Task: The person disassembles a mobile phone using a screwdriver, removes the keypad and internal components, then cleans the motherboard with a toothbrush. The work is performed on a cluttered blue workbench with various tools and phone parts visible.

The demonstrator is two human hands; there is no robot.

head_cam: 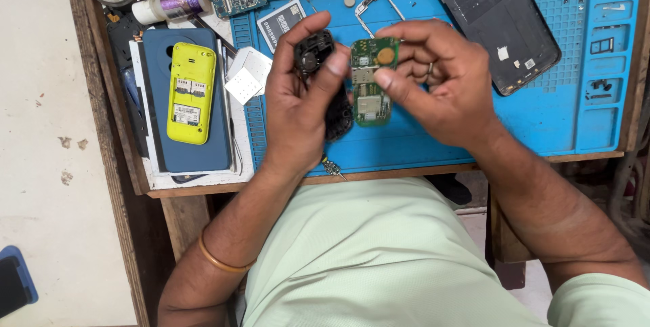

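Status, as I read it: the green circuit board (370,83) is out of its black phone shell (317,56). Left hand (298,107) grips the shell, right hand (440,86) pinches the board, both above the bench (203,188). Refitting appears outstanding.

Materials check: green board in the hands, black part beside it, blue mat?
Green board: looks like laminate circuit board, glossy green coat, metal shields and a coppery disc. Black part in left hand: likely moulded plastic, matte. Blue mat: probably silicone or rubber, matte, moulded compartments.
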